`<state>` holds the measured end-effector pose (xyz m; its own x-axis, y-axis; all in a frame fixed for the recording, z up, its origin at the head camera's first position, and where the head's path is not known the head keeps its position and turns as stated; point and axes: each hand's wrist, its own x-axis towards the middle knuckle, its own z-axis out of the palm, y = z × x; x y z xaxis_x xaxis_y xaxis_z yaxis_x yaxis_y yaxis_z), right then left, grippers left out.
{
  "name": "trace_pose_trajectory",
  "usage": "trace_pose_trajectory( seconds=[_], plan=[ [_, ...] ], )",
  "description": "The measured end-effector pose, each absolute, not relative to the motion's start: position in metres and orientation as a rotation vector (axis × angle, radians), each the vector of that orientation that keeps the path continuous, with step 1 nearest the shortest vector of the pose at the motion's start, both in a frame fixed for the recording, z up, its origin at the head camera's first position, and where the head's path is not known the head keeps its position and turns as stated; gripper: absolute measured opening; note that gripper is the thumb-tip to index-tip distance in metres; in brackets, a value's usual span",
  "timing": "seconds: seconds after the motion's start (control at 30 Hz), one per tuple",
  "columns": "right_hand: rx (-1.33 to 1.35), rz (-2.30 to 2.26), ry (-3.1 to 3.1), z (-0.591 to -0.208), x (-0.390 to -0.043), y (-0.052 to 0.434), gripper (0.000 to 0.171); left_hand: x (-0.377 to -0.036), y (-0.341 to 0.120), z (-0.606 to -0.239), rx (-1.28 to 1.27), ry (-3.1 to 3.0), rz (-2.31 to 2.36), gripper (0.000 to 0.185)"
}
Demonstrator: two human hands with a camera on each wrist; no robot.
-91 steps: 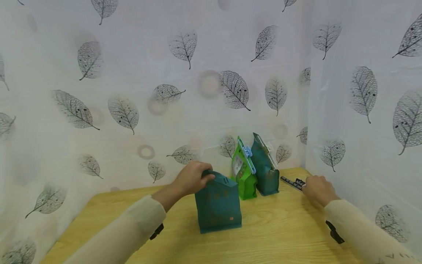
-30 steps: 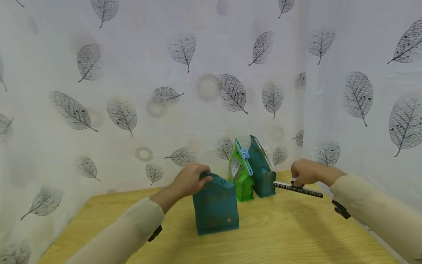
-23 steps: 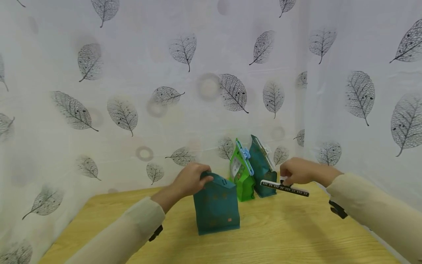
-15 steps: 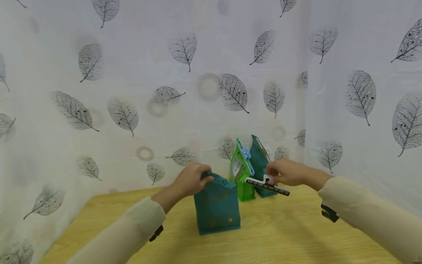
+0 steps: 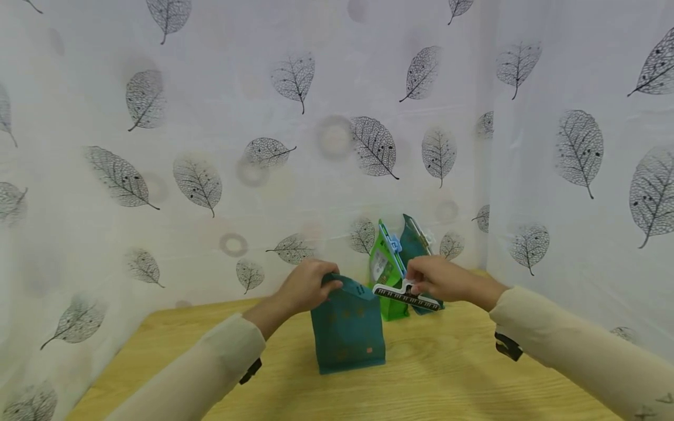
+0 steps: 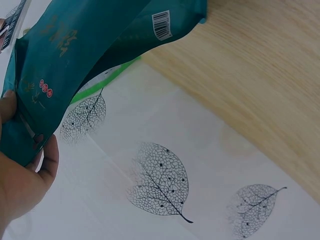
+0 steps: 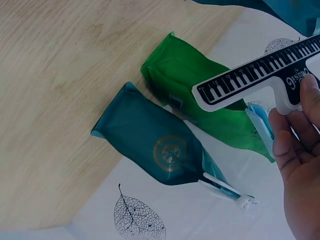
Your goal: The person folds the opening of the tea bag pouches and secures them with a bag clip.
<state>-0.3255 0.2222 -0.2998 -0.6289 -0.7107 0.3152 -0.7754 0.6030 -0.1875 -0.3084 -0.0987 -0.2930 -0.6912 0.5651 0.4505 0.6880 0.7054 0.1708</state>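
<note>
A teal pouch (image 5: 347, 327) stands upright on the wooden table (image 5: 447, 374). My left hand (image 5: 308, 286) pinches its folded top; the left wrist view shows my fingers (image 6: 20, 175) on the teal pouch (image 6: 75, 55). My right hand (image 5: 434, 279) holds a long black-and-white sealing clip (image 5: 406, 296) with a piano-key print, just right of the pouch's top. In the right wrist view my fingers (image 7: 295, 160) grip the handle of the clip (image 7: 250, 75).
Behind stand a green pouch (image 5: 387, 280) with a blue clip (image 5: 392, 245) and a second teal pouch (image 5: 418, 245) with a white clip. The leaf-print curtain (image 5: 210, 146) closes off the back and right side.
My right hand picked the piano-key clip up from the table at the right and carried it left to the top of the front pouch. My left hand stayed on the pouch.
</note>
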Motion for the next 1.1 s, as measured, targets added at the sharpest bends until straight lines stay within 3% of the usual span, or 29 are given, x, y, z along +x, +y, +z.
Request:
trace_pose_trajectory(
  seconds=[1.1],
  plan=[
    [1.196, 0.612, -2.413, -0.311, -0.331, 0.173, 0.013, -0.308, -0.098, -0.292, -0.962, -2.591, -0.432, 0.013]
  ],
)
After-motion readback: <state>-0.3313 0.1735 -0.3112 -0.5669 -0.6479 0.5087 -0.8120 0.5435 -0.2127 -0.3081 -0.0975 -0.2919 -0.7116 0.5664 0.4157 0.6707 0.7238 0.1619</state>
